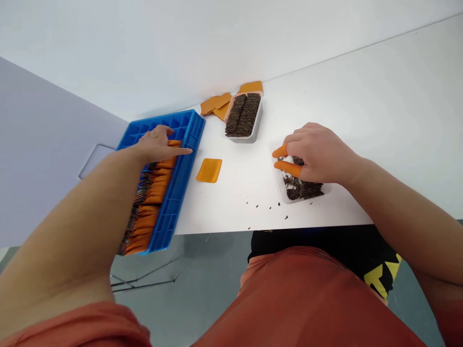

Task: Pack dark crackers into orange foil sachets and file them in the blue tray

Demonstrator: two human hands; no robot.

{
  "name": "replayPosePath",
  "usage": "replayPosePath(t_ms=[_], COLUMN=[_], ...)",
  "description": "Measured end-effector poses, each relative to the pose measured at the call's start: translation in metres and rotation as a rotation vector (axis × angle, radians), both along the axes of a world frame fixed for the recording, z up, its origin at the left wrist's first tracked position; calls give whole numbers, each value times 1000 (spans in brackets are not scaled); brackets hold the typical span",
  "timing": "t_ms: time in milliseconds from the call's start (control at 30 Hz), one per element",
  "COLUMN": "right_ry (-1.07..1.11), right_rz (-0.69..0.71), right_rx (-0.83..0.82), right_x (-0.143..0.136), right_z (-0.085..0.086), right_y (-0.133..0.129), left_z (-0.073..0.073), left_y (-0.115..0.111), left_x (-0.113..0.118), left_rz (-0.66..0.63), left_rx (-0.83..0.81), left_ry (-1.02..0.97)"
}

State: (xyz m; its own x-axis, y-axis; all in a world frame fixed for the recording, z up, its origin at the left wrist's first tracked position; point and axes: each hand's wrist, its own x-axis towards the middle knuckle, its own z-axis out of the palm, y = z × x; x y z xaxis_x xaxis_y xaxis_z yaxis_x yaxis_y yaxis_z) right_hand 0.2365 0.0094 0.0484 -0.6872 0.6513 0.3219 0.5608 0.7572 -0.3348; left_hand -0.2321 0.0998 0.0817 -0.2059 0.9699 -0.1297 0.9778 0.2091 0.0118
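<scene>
My left hand (157,144) reaches over a blue divided crate (177,185), thumb stretched towards its right rim and fingers apart. Just beneath it, a row of orange packets (152,193) stands in the crate. On the right, my right hand (314,152) is over a clear plastic tub (278,182) holding thin dark brown squares (313,189) and crumbs. Orange finger covers (289,168) sit on two of its digits, whose tips are apart with nothing visible between them. A single orange square pouch (209,170) lies flat on the table between my hands.
A second tub (249,140), packed with two rows of dark squares, stands farther back. Several orange pouches (217,103) lie behind it against the wall. Dark crumbs (270,207) are scattered near the front edge of the white table (224,217).
</scene>
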Motion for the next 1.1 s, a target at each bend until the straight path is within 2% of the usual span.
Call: replayPosePath(t_ms=[100,200,333,467,533,600,667,700,767,833,933,1000,1100], right_ry=[-4,-13,-28,-42,-39,-36,-40,-45,-51,-48,-36,-31,-7], right_rz=[-8,-13,-23,-18,-13,-13,-21,-26,-33,-27,-10,-8,-30], right_rx=[2,9,9,6,12,14,1,-8,-19,-17,-7,-6,-13], right_x=[1,2,2,1,2,2,2,2,1,1,1,1,3], right_z=[0,1,2,2,2,2,2,2,3,3,1,1,0], right_y=[2,3,2,2,2,3,3,3,3,2,2,2,4], left_z=[18,31,33,33,35,34,24,15,-9,-34,-66,-78,-87], left_y=[-6,-14,-22,-29,-38,-54,-79,-93,-120,-140,-146,-140,-131], left_x=[11,19,21,19,23,33,51,62,84,101,108,104,99], left_rz=[85,117,166,204,156,-31,-297,-379,-396,-243,69,208,313], left_rx=[-67,-76,-7,134,200,260,287,293,196,111,100,168,309], left_ry=[-13,-55,-65,-67,-36,20,66,66,32,-36,-201,-300,-332])
